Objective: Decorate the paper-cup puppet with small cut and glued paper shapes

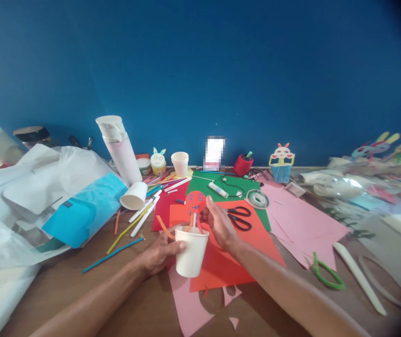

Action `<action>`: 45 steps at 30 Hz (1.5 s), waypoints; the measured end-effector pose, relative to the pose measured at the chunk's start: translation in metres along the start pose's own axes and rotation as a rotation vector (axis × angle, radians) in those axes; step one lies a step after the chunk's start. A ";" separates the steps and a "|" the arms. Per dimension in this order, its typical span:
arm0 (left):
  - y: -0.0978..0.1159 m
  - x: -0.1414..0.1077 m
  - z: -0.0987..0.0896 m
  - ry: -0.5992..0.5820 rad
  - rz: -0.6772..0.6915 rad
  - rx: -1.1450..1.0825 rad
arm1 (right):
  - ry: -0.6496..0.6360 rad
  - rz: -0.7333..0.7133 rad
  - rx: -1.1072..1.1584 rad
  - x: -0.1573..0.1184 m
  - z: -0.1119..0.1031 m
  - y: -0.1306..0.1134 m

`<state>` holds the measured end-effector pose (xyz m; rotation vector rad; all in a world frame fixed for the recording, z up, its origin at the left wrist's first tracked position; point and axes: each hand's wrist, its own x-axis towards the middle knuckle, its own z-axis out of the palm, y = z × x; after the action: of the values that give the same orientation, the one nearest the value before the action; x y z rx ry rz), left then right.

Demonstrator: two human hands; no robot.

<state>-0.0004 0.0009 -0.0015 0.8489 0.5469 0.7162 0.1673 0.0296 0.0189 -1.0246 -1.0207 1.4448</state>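
Note:
Held upright over the orange paper (242, 262) is a white paper cup (192, 252), gripped at its left side by my left hand (161, 252), thumb on the front. A round orange paper face (195, 202) with blue drawn features stands above the cup on a white stick (194, 223) that goes down inside. My right hand (219, 222) is closed at the face's right edge, pinching it between thumb and fingers. An orange strip (165, 227) sticks out over the cup's left rim. How the stick sits inside the cup is hidden.
Black-handled scissors (239, 218), a tape roll (257, 199) and a glue tube (218, 189) lie beyond my hands. White markers (145, 215) and a tipped cup (134, 195) are at left, near a plastic bag (63, 196). A finished-looking blue cup figure (280, 172) stands by the wall.

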 end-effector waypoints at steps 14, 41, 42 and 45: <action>0.019 -0.003 -0.023 0.105 0.168 -0.056 | 0.039 -0.134 -0.110 0.008 -0.016 -0.017; 0.035 0.007 -0.039 0.265 0.348 0.097 | 0.030 -0.091 -0.009 0.008 -0.016 0.022; 0.035 0.007 -0.039 0.255 0.344 0.103 | 0.027 -0.087 -0.019 0.008 -0.014 0.023; 0.035 0.007 -0.038 0.227 0.312 0.121 | 0.027 -0.086 -0.032 0.008 -0.012 0.026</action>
<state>-0.0344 0.0403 0.0054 0.9841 0.6735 1.0817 0.1714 0.0358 -0.0095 -1.0083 -1.0590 1.3455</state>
